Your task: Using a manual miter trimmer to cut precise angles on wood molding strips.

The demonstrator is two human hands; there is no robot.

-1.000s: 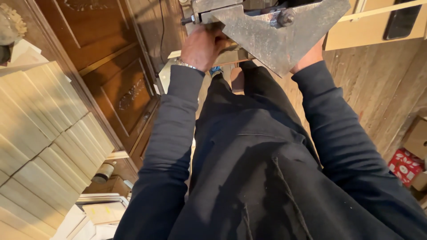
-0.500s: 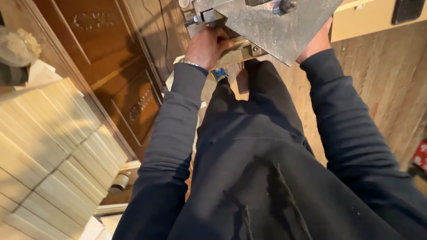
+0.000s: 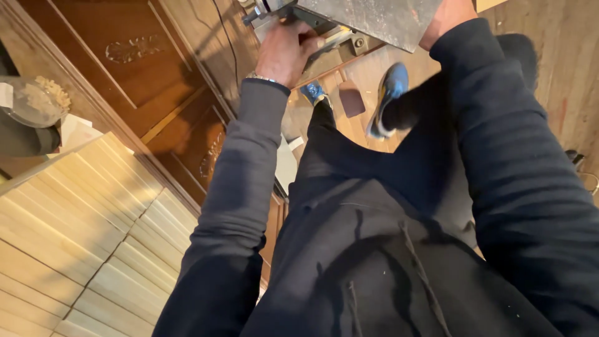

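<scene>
I am looking down my own dark-clothed body as I carry a heavy grey metal tool (image 3: 368, 19) with a flat plate, held out in front at the top of the view. My left hand (image 3: 284, 50) grips its left side near a metal bar and a wooden part. My right hand (image 3: 446, 15) holds the right edge of the plate, mostly cut off by the frame. One foot in a blue shoe (image 3: 387, 100) is lifted mid-step above the wooden floor (image 3: 561, 56). A second shoe (image 3: 312, 92) shows below the left hand.
Stacks of pale wooden boards (image 3: 81, 237) fill the lower left. Carved dark wooden door panels (image 3: 137, 68) lie beside them along my left. A clear container (image 3: 28, 100) sits at the far left. A small dark object (image 3: 574, 157) lies on the floor at right.
The tool has shifted up and out of frame. My right leg has swung forward, showing the blue shoe. The board stacks and door panels have slid back in view as I walk.
</scene>
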